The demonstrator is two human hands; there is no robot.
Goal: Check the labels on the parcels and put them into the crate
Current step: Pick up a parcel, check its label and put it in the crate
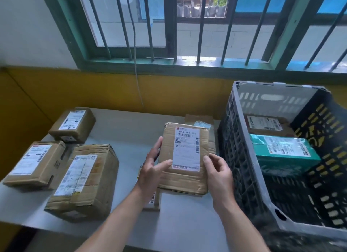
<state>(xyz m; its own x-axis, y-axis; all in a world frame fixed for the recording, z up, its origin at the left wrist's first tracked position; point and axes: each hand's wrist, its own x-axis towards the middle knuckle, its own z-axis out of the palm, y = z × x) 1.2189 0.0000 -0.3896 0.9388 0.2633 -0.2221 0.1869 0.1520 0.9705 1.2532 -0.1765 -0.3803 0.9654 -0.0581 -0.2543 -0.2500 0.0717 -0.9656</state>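
Note:
I hold a flat brown cardboard parcel (185,178) above the table's middle, its white label (186,148) facing up at me. My left hand (153,172) grips its left edge, thumb on the label's lower corner. My right hand (218,173) grips its right edge. To the right stands a dark plastic crate (249,158) with a grey rim. Inside it lie a teal parcel (283,151) and, behind that, a brown parcel (266,126), both labels up.
Three brown labelled parcels lie on the grey table (131,131) at left: far (73,125), left (35,163), and a large near one (84,182). Another parcel (201,120) lies behind the held one, and one is partly hidden under my left wrist. A yellow wall and barred window are behind.

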